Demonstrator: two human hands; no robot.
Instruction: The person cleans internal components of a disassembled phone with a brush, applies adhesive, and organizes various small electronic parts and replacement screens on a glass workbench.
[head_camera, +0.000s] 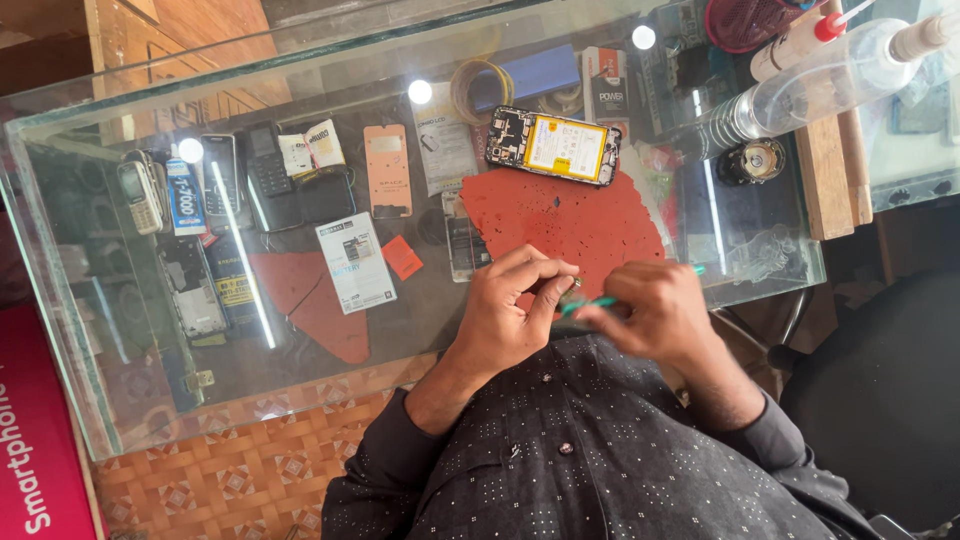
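Opened black phone with yellow battery (553, 146) lies unassembled beyond red mat (565, 225); left hand (515, 312) pinches small part, right hand (652, 315) grips teal tool (590, 303).

Under the glass: a white card with blue print (356, 262), flat, near the middle. A small orange tag (402, 257) just beside it. A blue tube with white label (185, 197) far left. A yellow battery label (565, 148) on the open phone. A pink sign (30, 440) bottom left.

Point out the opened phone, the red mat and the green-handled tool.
opened phone (553, 146), head view, on its yellow battery.
red mat (570, 222), head view, bare middle.
green-handled tool (592, 303), head view, handle beside right hand (655, 312).
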